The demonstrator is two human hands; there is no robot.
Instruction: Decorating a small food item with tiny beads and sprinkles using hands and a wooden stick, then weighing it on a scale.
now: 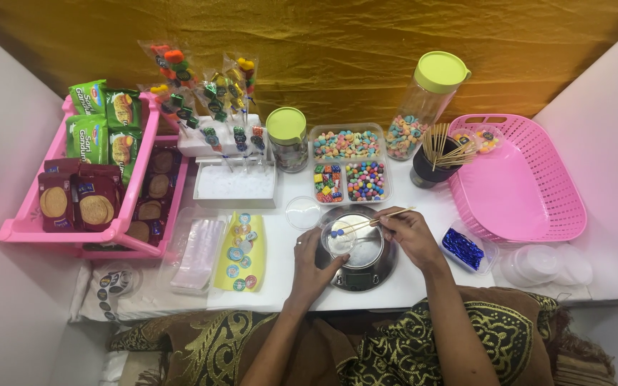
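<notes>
Right hand [410,232]: fingers pinched shut on a wooden skewer [372,222] carrying blue beads, held over a clear cup [352,239] on the kitchen scale [363,273]. Left hand [314,259] cups the cup's left side, fingers curled loosely against it. Scale sits on the white counter [287,275], just below the bead tray [349,171].

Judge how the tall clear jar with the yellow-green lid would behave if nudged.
The jar looks tall and narrow, so it is probably apt to tip. The coloured sweets fill only its lower part, which may steady it somewhat. Its smooth clear wall could be slippery, and once over, its round body would likely roll.
</notes>
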